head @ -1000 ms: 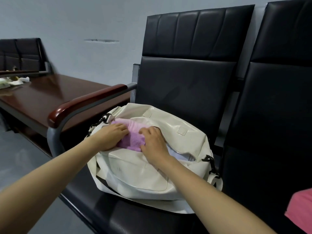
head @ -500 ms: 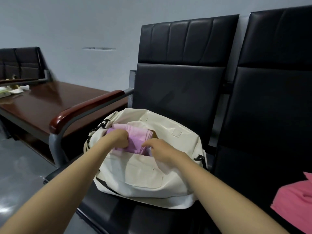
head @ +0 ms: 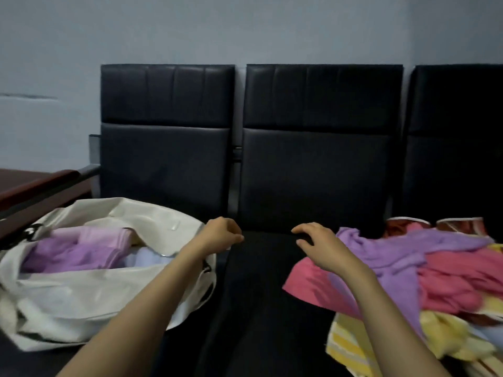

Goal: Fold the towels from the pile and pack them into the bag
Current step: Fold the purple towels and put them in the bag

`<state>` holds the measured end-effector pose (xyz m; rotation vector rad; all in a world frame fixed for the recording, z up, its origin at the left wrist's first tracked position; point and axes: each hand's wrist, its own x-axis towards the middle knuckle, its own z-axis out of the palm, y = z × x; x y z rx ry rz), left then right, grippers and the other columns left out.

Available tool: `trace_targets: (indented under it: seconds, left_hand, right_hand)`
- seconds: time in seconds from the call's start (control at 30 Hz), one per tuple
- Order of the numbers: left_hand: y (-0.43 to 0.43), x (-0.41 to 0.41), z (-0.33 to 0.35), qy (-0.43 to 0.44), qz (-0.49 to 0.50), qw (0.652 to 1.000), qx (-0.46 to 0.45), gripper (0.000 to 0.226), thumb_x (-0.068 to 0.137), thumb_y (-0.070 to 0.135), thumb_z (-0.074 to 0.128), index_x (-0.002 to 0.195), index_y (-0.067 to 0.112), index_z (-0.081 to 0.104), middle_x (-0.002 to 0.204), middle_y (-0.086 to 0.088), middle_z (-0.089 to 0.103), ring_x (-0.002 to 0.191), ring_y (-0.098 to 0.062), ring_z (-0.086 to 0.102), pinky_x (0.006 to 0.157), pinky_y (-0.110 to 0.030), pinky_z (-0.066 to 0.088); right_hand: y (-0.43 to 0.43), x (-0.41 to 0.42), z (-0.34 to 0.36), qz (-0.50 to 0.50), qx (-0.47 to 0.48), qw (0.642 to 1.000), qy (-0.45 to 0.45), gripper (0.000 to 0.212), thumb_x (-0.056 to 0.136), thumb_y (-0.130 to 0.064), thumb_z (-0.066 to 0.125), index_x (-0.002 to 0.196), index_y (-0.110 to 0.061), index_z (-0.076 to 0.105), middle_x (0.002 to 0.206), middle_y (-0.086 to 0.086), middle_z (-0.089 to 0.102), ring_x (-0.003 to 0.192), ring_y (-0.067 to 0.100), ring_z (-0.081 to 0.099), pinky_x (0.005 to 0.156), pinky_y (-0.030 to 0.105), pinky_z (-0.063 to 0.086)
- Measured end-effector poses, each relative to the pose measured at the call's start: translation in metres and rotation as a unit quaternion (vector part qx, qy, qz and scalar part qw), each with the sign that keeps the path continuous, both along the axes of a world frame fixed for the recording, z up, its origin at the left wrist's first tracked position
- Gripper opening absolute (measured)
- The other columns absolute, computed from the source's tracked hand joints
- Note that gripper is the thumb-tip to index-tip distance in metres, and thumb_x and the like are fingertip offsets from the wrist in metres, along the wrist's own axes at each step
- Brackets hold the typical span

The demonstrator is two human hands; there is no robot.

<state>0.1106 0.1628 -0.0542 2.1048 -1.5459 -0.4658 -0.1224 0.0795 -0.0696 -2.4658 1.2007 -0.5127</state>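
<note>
Head camera gave me both of the person's forearms reaching out over the black bench (head: 261, 308), with blur softening the edges. The left hand (head: 220, 235) hung above the right end of the cream bag (head: 89, 289), its fingers loosely curled and gripping nothing that I could see. The right hand (head: 318, 243) was open too, fingers spread and relaxed, hovering over the bare seat just beside the near edge of the pile of towels (head: 435, 273); I could not tell whether it touched the cloth. The bag lay on the left seat with its mouth gaping upward, and inside it I saw folded towels (head: 73, 251), purple and pale pink side by side, with something pale blue (head: 147, 259) tucked at their right. The pile sprawled unfolded across the right seat: a purple towel (head: 381, 248) draped on top, a pink towel (head: 307, 284) spreading toward the middle seat under the right forearm, and a yellow striped towel (head: 351, 346) at the front edge. A dark wooden armrest (head: 38, 183) ran past the bag's far left side, and the padded seat backs stood against a pale wall (head: 245, 28).
</note>
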Motion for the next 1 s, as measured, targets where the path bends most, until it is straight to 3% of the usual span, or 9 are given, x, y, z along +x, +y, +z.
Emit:
trace_targets:
  seconds: [0.13, 0.2, 0.27, 0.4, 0.5, 0.63, 0.8, 0.9, 1.0]
  left_hand:
    - [-0.038, -0.079, -0.018, 0.020, -0.077, 0.996, 0.029, 0.019, 0.085, 0.028, 0.068, 0.101, 0.018, 0.070, 0.103, 0.000, 0.069, 0.092, -0.012, 0.062, 0.078, -0.025, 0.048]
    - [-0.054, -0.116, -0.032, 0.023, -0.108, 0.993, 0.039, 0.020, 0.085, 0.026, 0.066, 0.101, 0.017, 0.070, 0.103, -0.002, 0.070, 0.091, -0.014, 0.063, 0.077, -0.025, 0.049]
    - [-0.069, -0.147, -0.047, 0.005, -0.137, 0.989, 0.048, 0.023, 0.085, 0.026, 0.064, 0.104, 0.014, 0.070, 0.107, -0.005, 0.069, 0.099, -0.020, 0.063, 0.085, -0.030, 0.051]
    - [-0.090, -0.197, -0.084, -0.010, -0.183, 0.981, 0.070, 0.041, 0.089, 0.029, 0.059, 0.126, 0.012, 0.058, 0.129, -0.008, 0.060, 0.117, -0.024, 0.056, 0.096, -0.031, 0.045]
    - [-0.101, -0.224, -0.110, -0.014, -0.195, 0.978, 0.074, 0.041, 0.091, 0.026, 0.056, 0.127, 0.008, 0.053, 0.124, -0.015, 0.060, 0.113, -0.029, 0.056, 0.085, -0.030, 0.043]
    - [-0.104, -0.244, -0.132, -0.068, -0.210, 0.973, 0.063, 0.043, 0.084, 0.027, 0.063, 0.123, 0.011, 0.052, 0.123, -0.018, 0.048, 0.114, -0.035, 0.049, 0.090, -0.037, 0.043]
    - [-0.108, -0.241, -0.143, -0.070, -0.198, 0.978, -0.007, 0.017, 0.082, 0.023, 0.063, 0.095, 0.013, 0.063, 0.105, -0.013, 0.055, 0.104, -0.031, 0.052, 0.083, -0.036, 0.044]
    - [-0.105, -0.242, -0.137, 0.056, -0.167, 0.983, -0.059, 0.016, 0.087, 0.023, 0.064, 0.095, 0.009, 0.059, 0.098, -0.007, 0.056, 0.094, -0.024, 0.055, 0.077, -0.033, 0.043]
    - [-0.089, -0.247, -0.115, 0.303, -0.209, 0.930, 0.009, 0.045, 0.081, 0.030, 0.075, 0.119, 0.016, 0.055, 0.111, 0.006, 0.061, 0.101, -0.010, 0.059, 0.083, -0.024, 0.047]
  right_hand:
    - [-0.013, -0.084, -0.016, -0.089, 0.005, 0.996, -0.005, 0.032, 0.091, -0.010, 0.055, 0.122, -0.015, 0.062, 0.130, 0.007, 0.057, 0.120, 0.025, 0.053, 0.093, 0.026, 0.038]
    - [-0.019, -0.117, -0.027, -0.132, 0.009, 0.991, 0.015, 0.032, 0.089, -0.009, 0.056, 0.120, -0.012, 0.064, 0.134, 0.010, 0.055, 0.122, 0.029, 0.052, 0.095, 0.027, 0.038]
    - [-0.024, -0.142, -0.040, -0.183, -0.002, 0.982, 0.047, 0.033, 0.088, -0.012, 0.057, 0.121, -0.011, 0.064, 0.130, 0.010, 0.058, 0.122, 0.028, 0.052, 0.099, 0.028, 0.037]
    - [-0.028, -0.170, -0.066, -0.260, 0.002, 0.958, 0.119, 0.054, 0.090, -0.022, 0.057, 0.141, -0.021, 0.040, 0.144, 0.007, 0.036, 0.139, 0.030, 0.025, 0.110, 0.034, 0.027]
    - [-0.032, -0.175, -0.075, -0.304, -0.008, 0.944, 0.124, 0.063, 0.091, -0.021, 0.056, 0.146, -0.020, 0.027, 0.149, 0.007, 0.027, 0.138, 0.029, 0.024, 0.108, 0.036, 0.027]
    - [-0.039, -0.179, -0.084, -0.355, -0.055, 0.929, 0.091, 0.042, 0.092, -0.018, 0.054, 0.133, -0.018, 0.043, 0.131, 0.010, 0.046, 0.121, 0.030, 0.041, 0.097, 0.037, 0.034]
    - [-0.040, -0.174, -0.083, -0.368, -0.123, 0.920, 0.053, 0.020, 0.090, -0.022, 0.059, 0.108, -0.013, 0.059, 0.116, 0.012, 0.053, 0.112, 0.033, 0.042, 0.089, 0.042, 0.033]
    - [-0.034, -0.167, -0.073, -0.297, -0.148, 0.943, -0.005, 0.011, 0.088, -0.016, 0.060, 0.096, -0.009, 0.057, 0.107, 0.012, 0.055, 0.104, 0.032, 0.045, 0.084, 0.040, 0.035]
    - [-0.027, -0.159, -0.055, -0.223, -0.032, 0.963, -0.147, 0.014, 0.096, -0.015, 0.047, 0.084, -0.013, 0.041, 0.075, 0.010, 0.051, 0.068, 0.021, 0.046, 0.055, 0.031, 0.032]
